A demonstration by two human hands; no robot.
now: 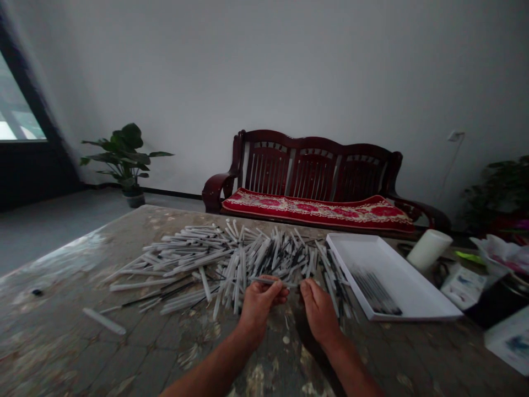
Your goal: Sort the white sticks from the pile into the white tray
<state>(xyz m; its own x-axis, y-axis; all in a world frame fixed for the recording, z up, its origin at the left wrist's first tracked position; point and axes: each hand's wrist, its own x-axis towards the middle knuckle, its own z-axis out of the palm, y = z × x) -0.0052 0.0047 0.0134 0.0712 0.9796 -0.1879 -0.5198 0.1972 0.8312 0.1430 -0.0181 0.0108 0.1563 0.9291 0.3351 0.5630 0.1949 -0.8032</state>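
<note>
A loose heap of white plastic tubes and thin black-handled brushes [239, 262] covers the middle of the mottled tabletop [82, 336]. My left hand [259, 306] is shut on one white tube [273, 281], which points right towards my right hand [319, 311]. Those fingers are curled and lie beside the tube's far end, at the heap's near edge. A shallow white tray [372, 259] lies to the right, holding a neat row of dark brushes [375, 289]. One stray tube [104, 321] rests at the left.
Right of the tray stand a white cylinder [428, 250], a printed card [463, 285], crumpled paper [498, 253] and a white box [510, 339]. Behind the table are a dark wooden bench [314, 171] with a red cushion and a potted plant [124, 157].
</note>
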